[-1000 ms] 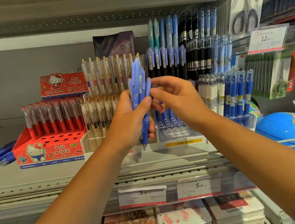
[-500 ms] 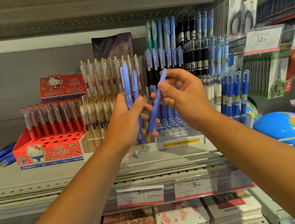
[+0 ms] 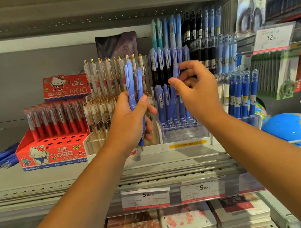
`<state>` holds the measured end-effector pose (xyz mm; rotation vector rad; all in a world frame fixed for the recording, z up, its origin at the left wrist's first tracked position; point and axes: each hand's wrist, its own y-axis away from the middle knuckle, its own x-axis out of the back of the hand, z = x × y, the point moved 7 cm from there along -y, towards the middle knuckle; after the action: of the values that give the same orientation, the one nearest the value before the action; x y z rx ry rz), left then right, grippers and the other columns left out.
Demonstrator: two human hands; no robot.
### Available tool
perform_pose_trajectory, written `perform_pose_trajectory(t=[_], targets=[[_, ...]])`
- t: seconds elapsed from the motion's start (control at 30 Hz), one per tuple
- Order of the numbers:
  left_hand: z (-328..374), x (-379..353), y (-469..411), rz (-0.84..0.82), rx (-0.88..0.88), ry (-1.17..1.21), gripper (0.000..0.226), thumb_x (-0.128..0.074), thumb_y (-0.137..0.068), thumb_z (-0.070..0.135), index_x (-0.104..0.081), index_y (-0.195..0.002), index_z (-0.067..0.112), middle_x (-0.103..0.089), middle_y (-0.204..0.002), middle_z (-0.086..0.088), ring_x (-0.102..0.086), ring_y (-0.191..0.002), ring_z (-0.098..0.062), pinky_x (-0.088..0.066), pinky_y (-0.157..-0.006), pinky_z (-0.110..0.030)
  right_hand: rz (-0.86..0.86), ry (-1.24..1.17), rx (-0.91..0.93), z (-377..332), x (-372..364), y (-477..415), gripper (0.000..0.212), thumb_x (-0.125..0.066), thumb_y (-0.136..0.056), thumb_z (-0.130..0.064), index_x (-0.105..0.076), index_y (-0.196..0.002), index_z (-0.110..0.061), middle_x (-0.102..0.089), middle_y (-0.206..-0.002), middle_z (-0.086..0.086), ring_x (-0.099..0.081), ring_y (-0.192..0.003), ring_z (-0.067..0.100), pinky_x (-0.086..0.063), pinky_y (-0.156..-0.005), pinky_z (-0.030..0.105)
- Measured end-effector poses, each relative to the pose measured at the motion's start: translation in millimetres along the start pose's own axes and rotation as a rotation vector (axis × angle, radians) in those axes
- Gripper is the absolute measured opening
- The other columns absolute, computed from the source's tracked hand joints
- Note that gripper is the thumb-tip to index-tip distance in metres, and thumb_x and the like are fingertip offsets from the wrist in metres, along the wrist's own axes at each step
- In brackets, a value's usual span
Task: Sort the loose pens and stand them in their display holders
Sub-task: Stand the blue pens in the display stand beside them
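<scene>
gripping two blue pens (image 3: 134,90) upright in the left hand (image 3: 134,122), fingers and thumb curled round the barrels, just in front of the gold-clip pens (image 3: 105,77). pinching a third blue pen (image 3: 176,72) near its top with the right hand (image 3: 198,92), above the clear holder (image 3: 183,134) with matching pens and some free holes. probably light, stiff and rather smooth plastic, so better to take at the middle of the barrel, to keep upright and to lower tip first without pushing the neighbours.

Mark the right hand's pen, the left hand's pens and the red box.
Single pen (image 3: 176,71), head view, barrel above thumb.
Two pens (image 3: 130,83), head view, taller pen's barrel.
Red box (image 3: 55,154), head view, front panel.
</scene>
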<state>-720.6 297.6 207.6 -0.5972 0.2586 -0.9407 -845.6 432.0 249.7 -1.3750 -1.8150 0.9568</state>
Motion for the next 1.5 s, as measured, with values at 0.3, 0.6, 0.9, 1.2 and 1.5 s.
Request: perform_pose_trajectory(t=[0.3, 0.6, 0.9, 1.2, 1.5], targets=[[-4, -6, 1, -0.057, 0.037, -0.014, 0.006, -0.047, -0.104, 0.029, -0.052, -0.107, 0.031, -0.068, -0.077, 0.005, -0.047, -0.044, -0.015, -0.042, -0.038, -0.027, -0.180, 0.212, -0.138, 26, -20, 1, 0.026, -0.077, -0.084, -0.027, -0.059, -0.098, -0.014, -0.063, -0.075, 0.004, -0.067, -0.065, 0.018, -0.058, -0.067, 0.046], [-4, -11, 2, -0.107, 0.073, 0.045, 0.009, -0.051, -0.102, 0.029, -0.053, -0.111, 0.027, -0.069, -0.079, 0.002, -0.058, -0.051, -0.021, -0.052, -0.044, -0.033, -0.262, 0.355, -0.164, 30, -22, 2, 0.028, -0.074, -0.086, -0.036, -0.056, -0.101, -0.020, -0.062, -0.070, 0.002, -0.066, -0.068, 0.019, -0.055, -0.066, 0.039], [-4, -11, 1, -0.119, 0.035, 0.031, 0.013, -0.053, -0.101, 0.028, -0.056, -0.113, 0.033, -0.069, -0.078, 0.000, -0.059, -0.050, -0.022, -0.051, -0.043, -0.032, -0.190, -0.078, -0.202, 1, -19, 11, 0.011, -0.060, -0.096, -0.029, -0.064, -0.106, -0.026, -0.067, -0.093, -0.006, -0.063, -0.080, 0.004, -0.051, -0.064, 0.024], [1, -16, 6, -0.202, 0.032, 0.041, 0.028, -0.062, -0.087, 0.035, -0.057, -0.114, 0.039, -0.069, -0.078, -0.001, -0.063, -0.050, -0.025, -0.055, -0.044, -0.037, -0.275, -0.404, -0.329, -12, -30, 15, 0.023, -0.071, -0.088, -0.011, -0.067, -0.110, -0.016, -0.076, -0.092, 0.003, -0.072, -0.087, 0.013, -0.058, -0.074, 0.030], [-9, -19, 6, -0.228, 0.146, 0.047, 0.021, -0.051, -0.095, 0.044, -0.056, -0.114, 0.037, -0.071, -0.083, -0.006, -0.071, -0.063, -0.033, -0.056, -0.045, -0.037, -0.219, -0.569, -0.382, -9, -22, 10, 0.009, -0.064, -0.090, 0.000, -0.064, -0.089, -0.009, -0.071, -0.076, 0.007, -0.073, -0.085, 0.029, -0.056, -0.068, 0.028]])
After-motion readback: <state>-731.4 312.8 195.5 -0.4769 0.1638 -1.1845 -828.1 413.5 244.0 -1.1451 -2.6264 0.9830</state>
